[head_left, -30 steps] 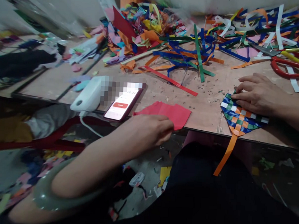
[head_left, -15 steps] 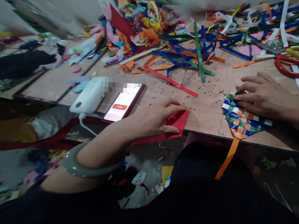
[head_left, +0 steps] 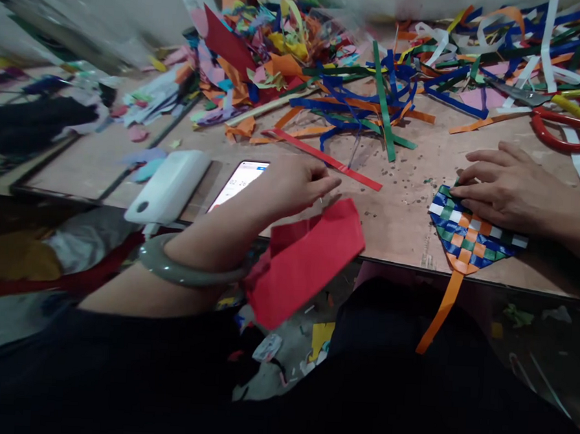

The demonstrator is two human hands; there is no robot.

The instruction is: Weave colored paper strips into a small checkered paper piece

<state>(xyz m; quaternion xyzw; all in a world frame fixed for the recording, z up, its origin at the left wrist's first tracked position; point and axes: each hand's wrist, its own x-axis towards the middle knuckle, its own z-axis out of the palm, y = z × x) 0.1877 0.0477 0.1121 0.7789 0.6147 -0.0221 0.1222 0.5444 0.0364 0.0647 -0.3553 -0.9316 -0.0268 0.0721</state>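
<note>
My right hand [head_left: 510, 183] lies over the upper edge of a woven piece [head_left: 468, 242] of blue, green, white and orange strips, with its thumb on top and its fingers bent at the edge. A long orange tail hangs from this piece past the table edge. My left hand [head_left: 296, 185], with a green bangle [head_left: 185, 270] on its wrist, is above a folded red sheet [head_left: 312, 260]. Its fingers are drawn together; what they hold, if anything, is hidden. The red sheet tilts down over the table edge.
A white power bank [head_left: 172, 185] and a lit phone [head_left: 238, 182], partly covered by my left arm, are on the left. Coloured strips [head_left: 373, 111] and paper scraps [head_left: 280, 35] are heaped at the back. Red- and yellow-handled scissors [head_left: 544, 97] lie at the right.
My left hand has risen off the red sheet, and its fingers have drawn together. The sheet has swung down and shows more of its face. My right hand stays on the woven piece.
</note>
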